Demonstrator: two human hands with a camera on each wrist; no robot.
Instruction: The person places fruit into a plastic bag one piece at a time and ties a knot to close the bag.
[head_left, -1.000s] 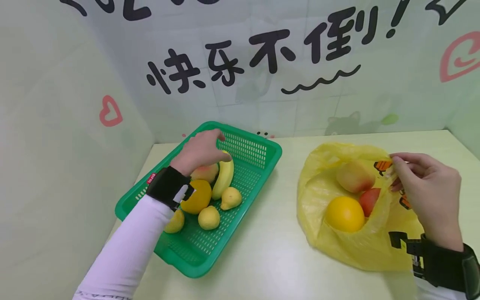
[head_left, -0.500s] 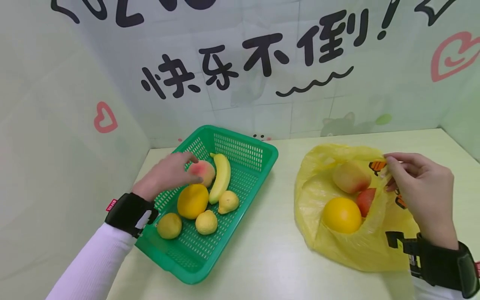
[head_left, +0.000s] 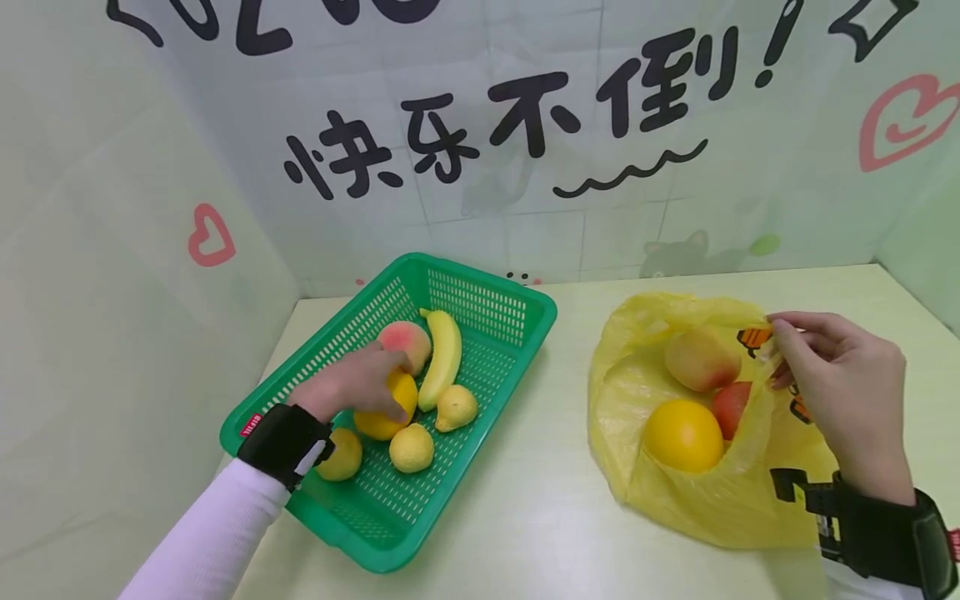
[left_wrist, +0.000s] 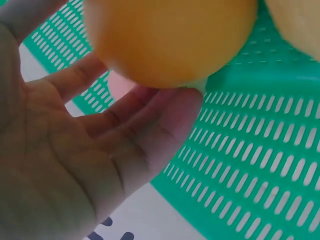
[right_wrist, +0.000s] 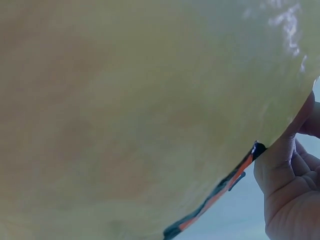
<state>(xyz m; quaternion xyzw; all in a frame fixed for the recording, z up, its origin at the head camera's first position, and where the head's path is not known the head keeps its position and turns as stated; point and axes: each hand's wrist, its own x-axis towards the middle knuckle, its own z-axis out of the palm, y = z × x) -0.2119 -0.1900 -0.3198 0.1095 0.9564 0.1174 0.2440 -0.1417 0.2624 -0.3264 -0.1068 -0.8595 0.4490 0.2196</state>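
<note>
In the head view, my left hand [head_left: 362,382] reaches into the green basket [head_left: 491,287] and grips an orange [head_left: 405,392], its fingers curved round the sides. The left wrist view shows the orange [left_wrist: 170,40] close up, with fingers along its lower side. Beside it lie a peach [head_left: 408,337], a banana [head_left: 444,354], a yellow pear [head_left: 456,407] and yellow round fruits such as this one [head_left: 412,448]. My right hand [head_left: 851,379] pinches the rim of a yellow plastic bag [head_left: 630,500]. Inside the bag are another orange [head_left: 682,435], a peach [head_left: 701,358] and a red fruit [head_left: 731,408], partly covered.
Basket and bag stand apart on a pale table [head_left: 540,483]. Behind them rises a wall covering [head_left: 450,225] with black writing. Another yellow-brown fruit [head_left: 342,456] sits by my left wrist inside the basket.
My left hand has moved back from above the banana and peach, then come down onto the orange and taken hold of it. My right hand keeps pinching the bag's rim.
</note>
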